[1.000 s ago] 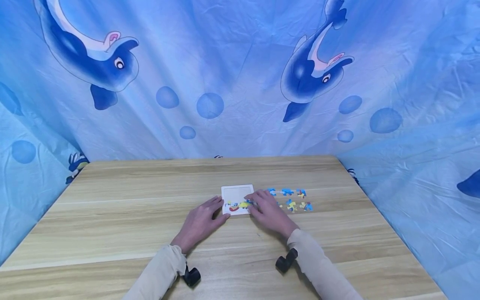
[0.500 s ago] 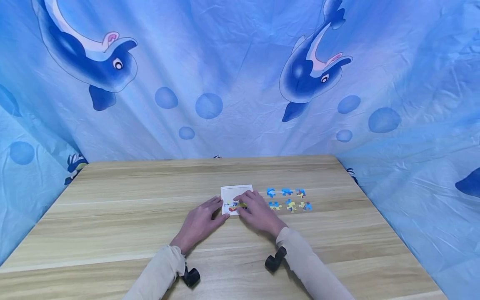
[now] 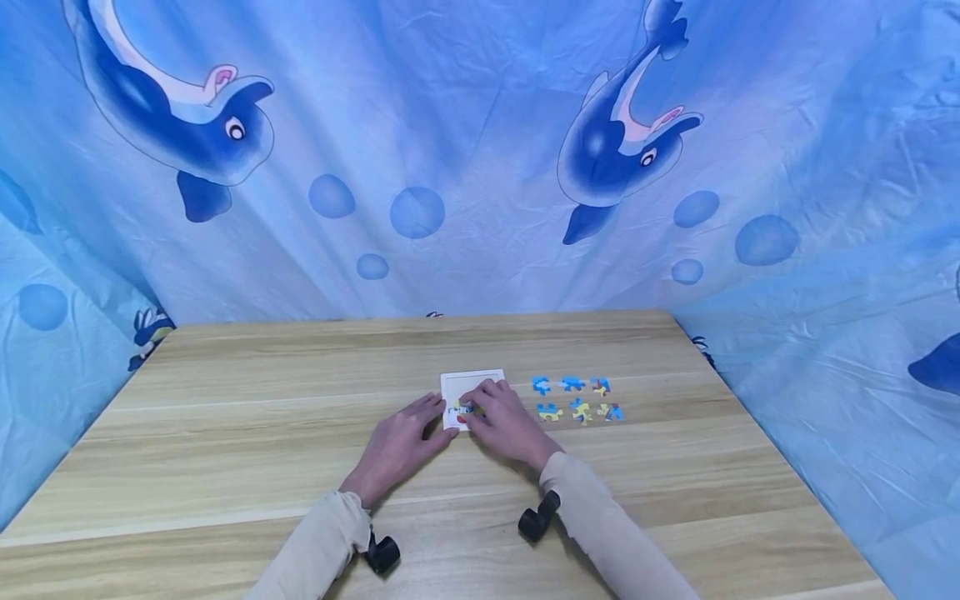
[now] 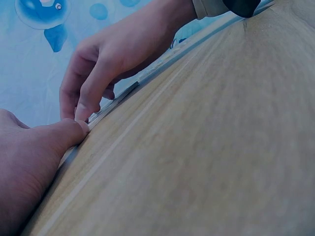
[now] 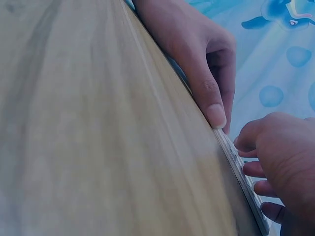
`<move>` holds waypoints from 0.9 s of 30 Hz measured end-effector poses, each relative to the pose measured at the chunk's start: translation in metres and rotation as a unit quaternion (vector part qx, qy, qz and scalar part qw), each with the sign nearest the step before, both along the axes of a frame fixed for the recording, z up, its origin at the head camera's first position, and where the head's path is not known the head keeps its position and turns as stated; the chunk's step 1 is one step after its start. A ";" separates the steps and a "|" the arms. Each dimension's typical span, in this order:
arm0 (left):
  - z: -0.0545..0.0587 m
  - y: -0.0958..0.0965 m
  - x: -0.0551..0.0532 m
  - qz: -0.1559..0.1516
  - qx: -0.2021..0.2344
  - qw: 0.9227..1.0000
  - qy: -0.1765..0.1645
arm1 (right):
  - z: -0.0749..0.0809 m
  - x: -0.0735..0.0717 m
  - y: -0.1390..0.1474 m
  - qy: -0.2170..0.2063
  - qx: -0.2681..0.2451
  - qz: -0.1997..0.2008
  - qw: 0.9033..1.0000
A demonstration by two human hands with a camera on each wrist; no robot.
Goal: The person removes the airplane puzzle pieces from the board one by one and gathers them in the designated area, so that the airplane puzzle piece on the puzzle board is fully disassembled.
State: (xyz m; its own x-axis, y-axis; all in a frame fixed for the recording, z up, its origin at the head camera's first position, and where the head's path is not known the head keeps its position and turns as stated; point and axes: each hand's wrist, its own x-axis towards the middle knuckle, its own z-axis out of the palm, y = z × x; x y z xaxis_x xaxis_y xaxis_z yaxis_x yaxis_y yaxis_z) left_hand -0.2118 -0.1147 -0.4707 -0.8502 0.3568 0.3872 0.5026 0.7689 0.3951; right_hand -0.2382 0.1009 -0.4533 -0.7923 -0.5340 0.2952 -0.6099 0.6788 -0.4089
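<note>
A small white puzzle tray (image 3: 472, 379) lies on the wooden table, with a few joined pieces showing yellow and red along its near side. At the tray's near left corner, my left hand (image 3: 405, 440) holds it, fingers along the left side and thumb at the front edge. My right hand (image 3: 506, 421) is over the tray's near part, bent fingertips at the fitted pieces and covering most of them. Seen from the left wrist, the right hand (image 4: 115, 54) reaches down close to the left thumb (image 4: 74, 130). In the right wrist view its fingers are spread and show no piece.
Loose jigsaw pieces, blue, yellow and red, lie in two rows right of the tray, among them a blue one (image 3: 572, 383) and a yellow one (image 3: 581, 410). A blue dolphin-printed curtain (image 3: 480, 167) hangs behind the table (image 3: 300, 358).
My right hand has slid left across the tray's near part, uncovering the nearest loose pieces on the right. My left hand and the tray have stayed in place.
</note>
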 end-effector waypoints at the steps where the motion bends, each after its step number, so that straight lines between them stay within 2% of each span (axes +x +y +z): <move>1: 0.000 0.000 0.000 0.000 -0.001 1.000 0.001 | 0.000 0.000 -0.001 0.000 0.003 -0.002 1.000; 10: -0.001 0.001 -0.001 0.000 -0.002 1.000 0.010 | -0.003 -0.003 -0.007 0.002 0.018 -0.016 1.000; 27: -0.001 0.001 -0.001 0.000 -0.003 1.000 0.010 | 0.000 0.000 -0.011 -0.012 0.002 -0.033 0.999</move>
